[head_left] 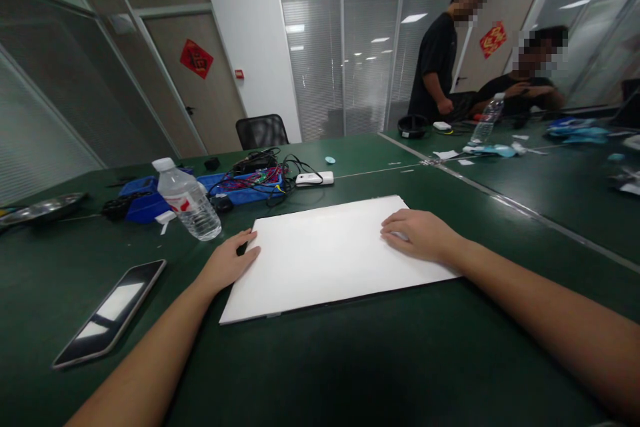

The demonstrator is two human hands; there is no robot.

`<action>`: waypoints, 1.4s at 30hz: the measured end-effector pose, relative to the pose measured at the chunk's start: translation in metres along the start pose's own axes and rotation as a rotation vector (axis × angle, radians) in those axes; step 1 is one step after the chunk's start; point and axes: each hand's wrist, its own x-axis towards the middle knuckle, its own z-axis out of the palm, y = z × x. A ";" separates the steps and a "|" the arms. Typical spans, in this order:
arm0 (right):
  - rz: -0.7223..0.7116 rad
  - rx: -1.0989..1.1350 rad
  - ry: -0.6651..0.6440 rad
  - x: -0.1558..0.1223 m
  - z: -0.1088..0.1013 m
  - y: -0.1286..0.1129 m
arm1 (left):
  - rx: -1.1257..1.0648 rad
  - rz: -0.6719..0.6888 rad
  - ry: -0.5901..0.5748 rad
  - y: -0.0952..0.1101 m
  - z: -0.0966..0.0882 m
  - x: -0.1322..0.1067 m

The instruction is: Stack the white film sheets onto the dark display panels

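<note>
Left grip lay open at board edge, right grip flat atop; shove risked knocking bottle.

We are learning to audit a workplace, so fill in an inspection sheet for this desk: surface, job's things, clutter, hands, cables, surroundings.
Surface: dark green table.
Job's things: white flat panel, lying flat.
Clutter: water bottle, phone, blue trays, metal dish.
Hands: left hand touches the panel's left edge, grip unclear; right hand rests flat on it.
Cables: tangle on the blue trays, beside a white device.
Surroundings: two people at the far table, chair, glass walls.
</note>
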 end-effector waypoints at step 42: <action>0.421 -0.088 0.160 -0.006 0.009 0.031 | 0.000 0.025 -0.003 -0.003 0.005 0.000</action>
